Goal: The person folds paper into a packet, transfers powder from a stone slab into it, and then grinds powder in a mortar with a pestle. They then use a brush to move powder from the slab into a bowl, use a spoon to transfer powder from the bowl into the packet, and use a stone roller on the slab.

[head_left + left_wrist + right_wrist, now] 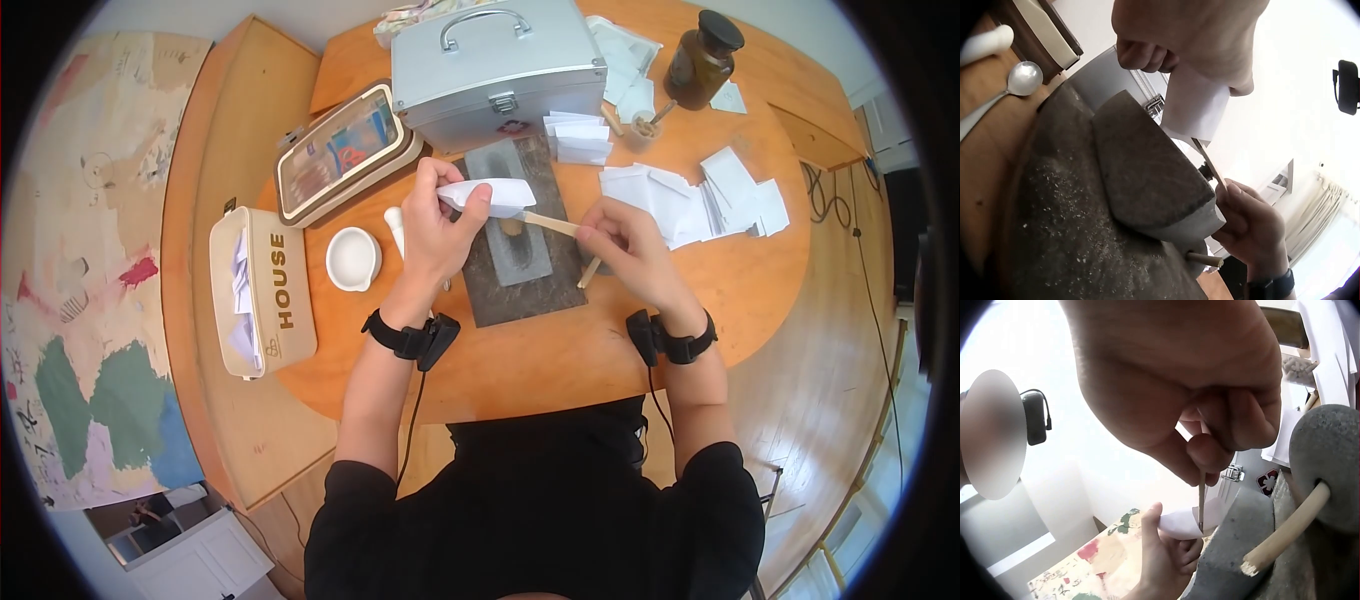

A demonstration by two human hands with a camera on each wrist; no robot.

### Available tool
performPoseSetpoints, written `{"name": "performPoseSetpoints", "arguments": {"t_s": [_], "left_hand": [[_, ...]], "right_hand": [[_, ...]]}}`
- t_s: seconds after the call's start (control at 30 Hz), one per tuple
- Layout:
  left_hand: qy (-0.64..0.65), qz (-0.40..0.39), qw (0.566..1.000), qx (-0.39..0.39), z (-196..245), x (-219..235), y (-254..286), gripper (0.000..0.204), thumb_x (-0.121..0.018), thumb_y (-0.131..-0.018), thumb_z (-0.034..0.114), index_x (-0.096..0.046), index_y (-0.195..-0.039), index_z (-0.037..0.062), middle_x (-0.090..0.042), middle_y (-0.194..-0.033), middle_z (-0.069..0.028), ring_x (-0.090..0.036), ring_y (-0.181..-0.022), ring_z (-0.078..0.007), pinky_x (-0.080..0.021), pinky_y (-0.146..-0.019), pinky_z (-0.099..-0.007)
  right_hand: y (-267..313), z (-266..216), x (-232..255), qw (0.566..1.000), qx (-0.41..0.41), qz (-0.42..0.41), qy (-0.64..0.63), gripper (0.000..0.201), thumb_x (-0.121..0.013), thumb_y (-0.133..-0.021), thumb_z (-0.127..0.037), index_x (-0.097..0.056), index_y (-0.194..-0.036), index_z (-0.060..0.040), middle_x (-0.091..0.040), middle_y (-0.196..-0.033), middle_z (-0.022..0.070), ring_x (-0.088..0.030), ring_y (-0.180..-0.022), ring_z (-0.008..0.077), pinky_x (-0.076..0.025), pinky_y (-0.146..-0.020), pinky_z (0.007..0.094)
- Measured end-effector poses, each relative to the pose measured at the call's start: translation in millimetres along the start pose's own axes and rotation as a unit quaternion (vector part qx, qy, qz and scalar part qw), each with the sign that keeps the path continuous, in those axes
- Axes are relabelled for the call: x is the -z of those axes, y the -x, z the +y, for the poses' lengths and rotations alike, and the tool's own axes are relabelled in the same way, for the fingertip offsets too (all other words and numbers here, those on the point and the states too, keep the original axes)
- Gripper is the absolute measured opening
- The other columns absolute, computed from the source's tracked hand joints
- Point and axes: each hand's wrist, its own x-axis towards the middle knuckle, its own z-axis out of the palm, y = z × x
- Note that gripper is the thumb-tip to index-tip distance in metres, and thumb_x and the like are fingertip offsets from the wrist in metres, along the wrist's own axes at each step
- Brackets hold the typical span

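My left hand (438, 228) holds a folded white paper packet (508, 193) between thumb and fingers, above a grey stone trough (537, 268). From the other side, my right hand (632, 248) pinches a flat wooden stick (552, 225), its tip at the packet's open end. What the packet contains is hidden. Beneath the trough lies a dark slab (492, 305), with pale crumbs scattered over it in the left wrist view. A round stone wheel (1329, 447) with a wooden handle (1288, 534) stands beside the trough, by my right hand.
To the left are a white mortar (354, 260), a pestle (395, 226), a spoon (1024, 79) and a cream HOUSE bin (290, 345) holding papers. Behind stand a lidded box (400, 165) and a silver case (480, 70). White papers (650, 200), a small cup (641, 133) and a brown jar (695, 75) occupy the right.
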Motion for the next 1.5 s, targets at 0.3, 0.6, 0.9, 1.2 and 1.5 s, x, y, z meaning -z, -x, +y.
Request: {"name": "performPoseSetpoints", "arguments": {"t_s": [0.3, 0.6, 0.9, 1.2, 1.5], "left_hand": [[-0.005, 0.002, 1.000, 0.009, 0, 0, -2, 0.036, -0.075, -0.083, 0.028, -0.048, -0.091, 0.0053, -0.050, -0.075, 0.0005, -0.037, -0.061, -0.0064, -0.033, -0.053, -0.0227], [-0.018, 0.015, 1.000, 0.006, 4, -2, 0, 0.038, -0.078, -0.079, 0.025, -0.049, -0.092, 0.0052, -0.052, -0.074, -0.0006, -0.041, -0.060, -0.0070, -0.036, -0.052, -0.0234], [-0.039, 0.003, 0.999, -0.023, 2, -5, 1, 0.036, -0.077, -0.079, 0.021, -0.049, -0.092, 0.0042, -0.052, -0.075, -0.0003, -0.043, -0.060, -0.0065, -0.037, -0.051, -0.0223], [0.478, -0.037, 0.853, 0.205, -26, 31, -7, 0.050, -0.036, -0.094, 0.057, -0.049, -0.085, 0.0094, -0.048, -0.070, -0.0008, -0.035, -0.052, -0.0107, -0.025, -0.042, -0.0228], [0.491, -0.114, 0.857, 0.110, -38, 29, -1, 0.053, -0.037, -0.091, 0.059, -0.049, -0.082, 0.0076, -0.043, -0.064, -0.0015, -0.034, -0.052, -0.0116, -0.025, -0.045, -0.0248]], "right_hand": [[27, 6, -7, 1.000, 0.006, -0.001, 0.016, 0.013, -0.060, -0.096, -0.009, -0.056, -0.086, -0.0003, -0.049, -0.067, -0.0042, -0.036, -0.059, 0.0025, -0.027, -0.052, 0.0225], [31, -6, -6, 0.998, 0.031, 0.032, 0.049, 0.013, -0.062, -0.094, -0.010, -0.057, -0.086, -0.0006, -0.047, -0.062, -0.0037, -0.036, -0.056, 0.0035, -0.026, -0.050, 0.0240], [29, -13, -3, 0.996, 0.047, -0.004, 0.072, 0.013, -0.061, -0.092, -0.008, -0.056, -0.084, 0.0005, -0.049, -0.055, 0.0036, -0.042, -0.048, 0.0128, -0.032, -0.048, 0.0297], [32, -9, -1, 0.997, 0.068, 0.022, 0.042, 0.011, -0.063, -0.092, -0.009, -0.059, -0.086, -0.0013, -0.047, -0.057, -0.0016, -0.040, -0.051, 0.0065, -0.029, -0.048, 0.0261], [26, -35, -13, 0.987, 0.144, 0.034, 0.065, 0.009, -0.065, -0.091, -0.011, -0.062, -0.088, -0.0029, -0.049, -0.056, 0.0007, -0.043, -0.047, 0.0088, -0.030, -0.046, 0.0261]]}}
